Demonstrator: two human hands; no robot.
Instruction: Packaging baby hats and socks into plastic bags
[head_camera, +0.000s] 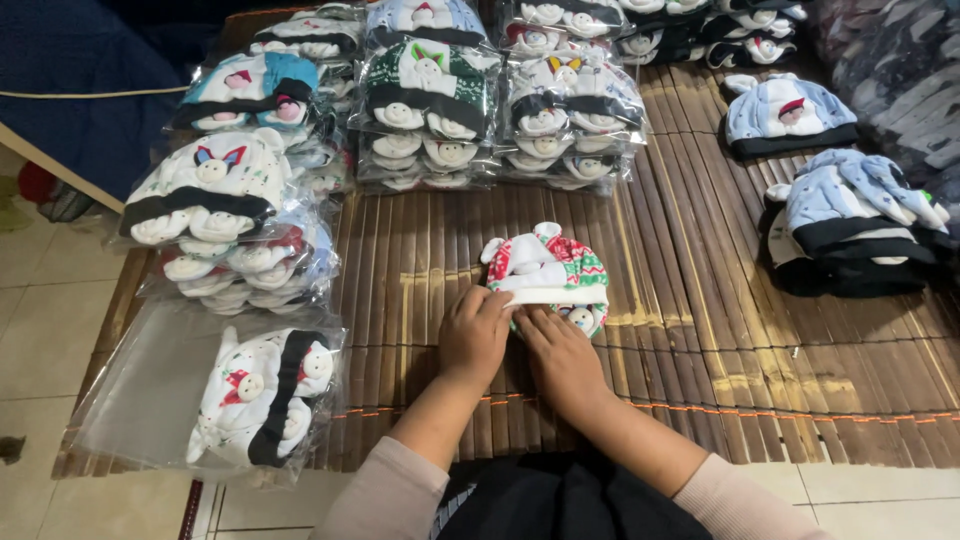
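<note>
Both hands rest on a red, green and white knitted baby hat (548, 272) mid-bench (700, 330): left hand (473, 335) and right hand (560, 355) lie flat, seemingly pressing rather than gripping. Bagged hat stacks (430, 100) sit behind.

Red, green and white knitted baby hat (548, 275), flat on bamboo mat (700, 330)

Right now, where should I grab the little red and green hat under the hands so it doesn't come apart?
Probably by the white folded band of the hat, from the near side. The left hand and right hand already press there, and the band looks thickest.
</note>
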